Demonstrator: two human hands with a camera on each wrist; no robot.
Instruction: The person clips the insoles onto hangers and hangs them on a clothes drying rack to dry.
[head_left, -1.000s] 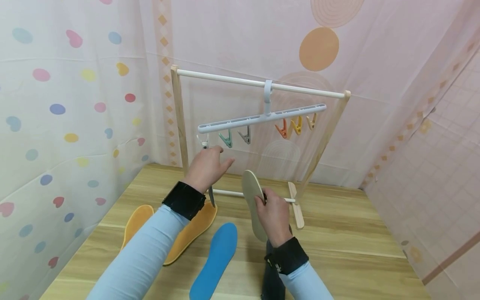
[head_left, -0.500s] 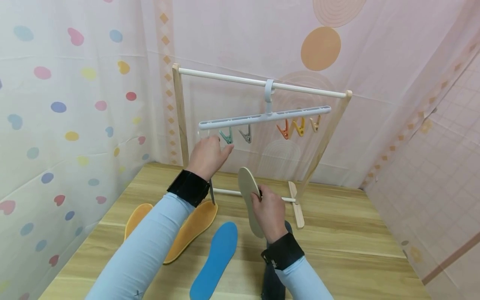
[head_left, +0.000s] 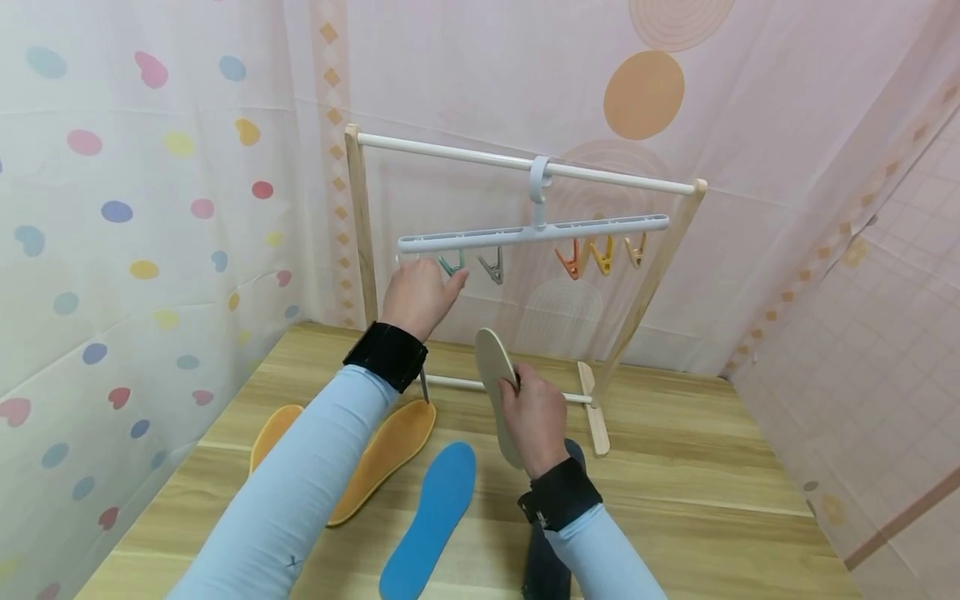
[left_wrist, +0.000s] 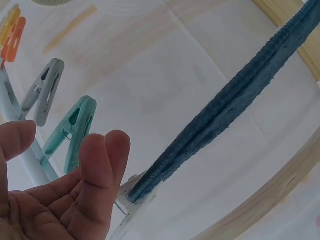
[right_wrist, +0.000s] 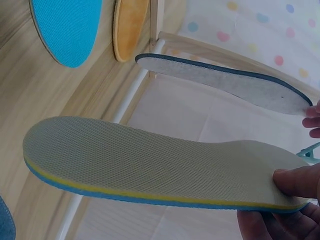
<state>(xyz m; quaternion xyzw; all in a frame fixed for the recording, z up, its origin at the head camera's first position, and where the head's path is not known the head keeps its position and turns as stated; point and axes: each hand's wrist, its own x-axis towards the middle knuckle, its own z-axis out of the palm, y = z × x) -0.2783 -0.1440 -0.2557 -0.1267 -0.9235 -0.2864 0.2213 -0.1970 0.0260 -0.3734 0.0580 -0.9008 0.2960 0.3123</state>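
Compared with the head view of one second ago, I note the left hand point(head_left: 422, 298) has risen from just below the far-left end of the hanger point(head_left: 480, 237) to a place almost level with it. Fingers partly bent and the thumb set apart, nothing pinched between them. From my wrist feed I cannot tell whether the fingertips touch the pale clip point(left_wrist: 138, 213) just beside them. That clip holds one end of the hanging insole point(left_wrist: 225, 107), dark-edged and drooping toward the tabletop point(head_left: 690, 500).

The hanger, hooked over the rack's upper rail point(head_left: 450, 153), has turned: its left end stood lower than it does now, and the bar reads closer to level. The green clip point(left_wrist: 83, 130) is the next one along, then the grey clip point(left_wrist: 48, 97); the orange clip point(head_left: 575, 260) and two others hang on the right half.

Right hand point(head_left: 535, 418): I log it slightly farther left and more far than before, thumb and fingers pinching one end of the beige insole point(right_wrist: 145, 162), which is in the air, well clear of the tabletop.

Unchanged on the tabletop: blue insole point(head_left: 431, 517) near centre, two orange insoles point(head_left: 386, 458) to its left, dark insole point(head_left: 547, 558) to its right, partly under the right forearm.
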